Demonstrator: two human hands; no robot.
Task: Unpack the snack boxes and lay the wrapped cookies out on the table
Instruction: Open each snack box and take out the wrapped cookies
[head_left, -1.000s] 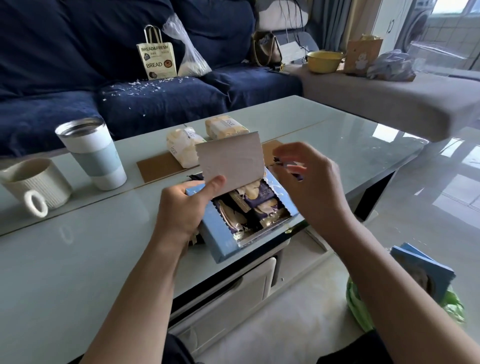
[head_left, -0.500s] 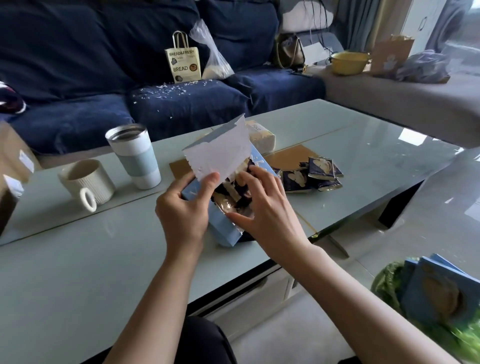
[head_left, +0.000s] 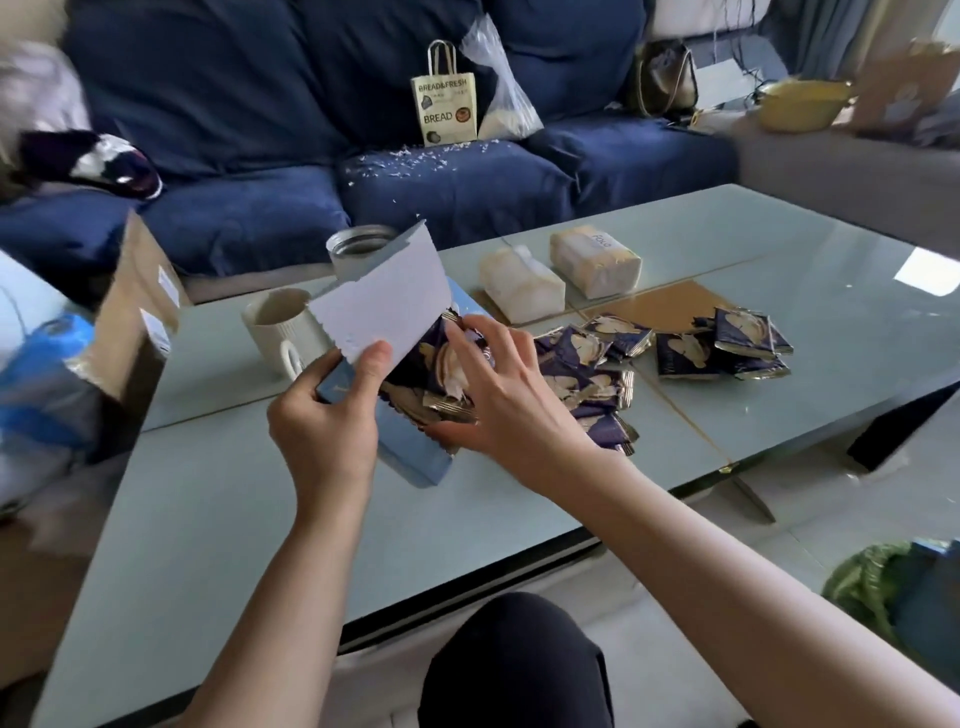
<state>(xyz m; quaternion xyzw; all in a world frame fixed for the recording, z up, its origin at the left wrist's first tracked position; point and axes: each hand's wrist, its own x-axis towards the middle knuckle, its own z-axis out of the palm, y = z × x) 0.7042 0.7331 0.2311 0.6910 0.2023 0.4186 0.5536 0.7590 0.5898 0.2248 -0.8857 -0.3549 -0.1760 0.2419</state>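
Blue snack box (head_left: 410, 457) held by two hands (head_left: 322, 431).

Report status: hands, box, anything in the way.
Left hand grips the blue snack box, thumb pinning its torn flap back. Right hand grasps wrapped cookies inside. Loose cookie packets beside the box; nothing blocking.
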